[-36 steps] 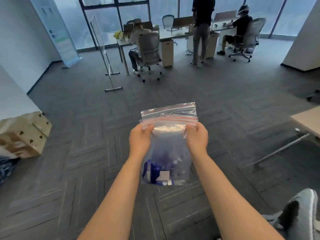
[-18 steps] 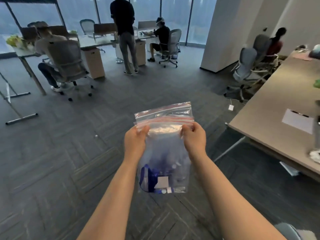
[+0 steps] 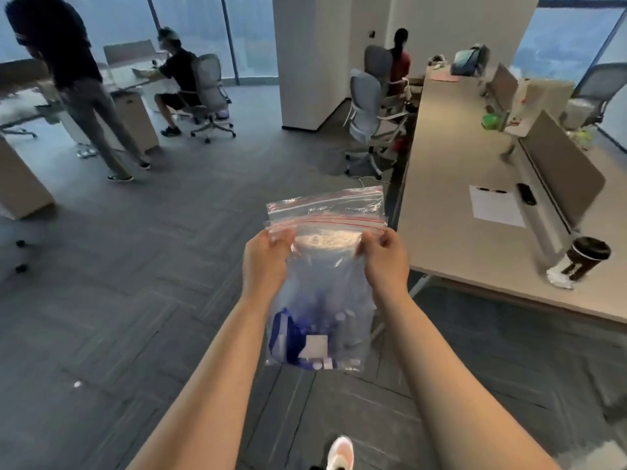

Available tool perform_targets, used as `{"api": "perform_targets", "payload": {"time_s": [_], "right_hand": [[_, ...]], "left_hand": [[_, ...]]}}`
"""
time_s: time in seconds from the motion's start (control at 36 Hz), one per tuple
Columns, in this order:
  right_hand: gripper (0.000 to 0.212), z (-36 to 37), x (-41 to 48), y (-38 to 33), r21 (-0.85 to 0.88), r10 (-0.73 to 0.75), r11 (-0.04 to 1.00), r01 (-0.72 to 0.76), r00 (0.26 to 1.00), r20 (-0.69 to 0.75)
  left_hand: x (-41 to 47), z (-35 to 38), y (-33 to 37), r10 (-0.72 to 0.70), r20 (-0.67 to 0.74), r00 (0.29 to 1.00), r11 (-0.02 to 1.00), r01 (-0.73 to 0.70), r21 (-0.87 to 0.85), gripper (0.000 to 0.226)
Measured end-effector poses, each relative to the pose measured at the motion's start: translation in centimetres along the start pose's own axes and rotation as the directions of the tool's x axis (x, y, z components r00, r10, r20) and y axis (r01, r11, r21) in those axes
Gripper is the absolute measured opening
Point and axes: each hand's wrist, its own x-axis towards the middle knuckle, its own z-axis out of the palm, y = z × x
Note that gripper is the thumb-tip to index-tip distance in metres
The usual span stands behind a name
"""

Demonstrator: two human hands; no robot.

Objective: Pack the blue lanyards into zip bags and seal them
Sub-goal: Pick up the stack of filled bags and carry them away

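Hanging in the air between both hands, the clear plastic zip bag with red seal lines [image 3: 325, 286] carries the bundled blue lanyards [image 3: 291, 337] at its bottom. The left hand [image 3: 266, 264] pinches its upper left corner, the right hand [image 3: 383, 259] the upper right. Packing looks done and sealing is the step in hand; whether the strip is fully shut cannot be told. Next, fingers should press along the red line, corner to corner.

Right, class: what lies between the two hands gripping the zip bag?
In the head view, only the clear upper part of the zip bag spans between left hand and right hand, under its red zip strip.
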Motion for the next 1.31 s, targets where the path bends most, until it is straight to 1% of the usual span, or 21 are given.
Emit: {"api": "perform_targets", "payload": {"time_s": [0.08,0.19,0.31,0.44,0.56,0.64,0.69,0.81,0.92,1.03,1.17,1.31], "right_hand": [[0.021,2.0,6.0,0.6,0.027,0.018,0.999,-0.017,0.999,-0.036],[0.018,4.4,13.9,0.8,0.04,0.052,0.998,-0.05,0.997,-0.05],[0.016,6.8,20.8,-0.3,0.049,0.045,0.998,-0.042,0.997,-0.066],[0.01,9.3,29.0,-1.5,0.043,0.035,0.999,-0.03,0.994,-0.106],[0.01,11.3,35.5,-1.6,0.013,0.007,1.0,-0.004,0.984,-0.181],[0.013,12.8,40.5,-1.0,-0.009,-0.01,1.0,0.008,0.964,-0.264],[0.017,13.8,43.7,-0.5,-0.031,-0.007,1.0,-0.003,0.947,-0.32],[0.016,15.6,49.0,0.1,-0.037,0.014,0.999,-0.034,0.898,-0.44],[0.014,16.5,53.1,0.2,-0.025,0.065,0.995,-0.095,0.827,-0.558],[0.013,16.3,56.5,-0.5,-0.009,0.091,0.992,-0.129,0.746,-0.659],[0.018,14.9,60.5,-0.9,-0.002,0.082,0.992,-0.128,0.651,-0.755],[0.012,13.1,65.6,1.2,0.07,0.121,0.991,-0.114,0.541,-0.832]], "left_hand": [[5.6,3.4,-0.1,-0.005,0.031,0.999,1.0,0.005,-0.017,0.02],[13.3,7.5,0.0,-0.039,0.076,0.996,0.999,0.038,0.009,0.019],[20.1,11.1,1.3,-0.031,0.076,0.997,1.0,0.031,-0.003,0.015],[28.2,14.8,2.3,-0.011,0.126,0.992,1.0,0.011,-0.001,0.015],[35.1,18.4,2.0,0.01,0.178,0.984,1.0,-0.009,-0.005,0.017],[40.5,21.4,1.5,0.053,0.252,0.966,0.999,-0.055,-0.002,0.02],[44.2,23.6,1.2,0.071,0.302,0.951,0.997,-0.072,-0.007,0.018],[51.2,27.7,0.8,0.107,0.433,0.895,0.994,-0.111,-0.016,0.015],[57.0,31.8,1.3,0.093,0.56,0.823,0.995,-0.099,-0.02,0.013],[60.8,35.9,2.6,0.114,0.668,0.735,0.992,-0.123,-0.033,0.021],[64.0,41.5,3.9,0.15,0.765,0.626,0.985,-0.161,-0.061,0.024],[66.6,48.6,4.3,0.15,0.824,0.546,0.985,-0.152,-0.078,0.016]]}}
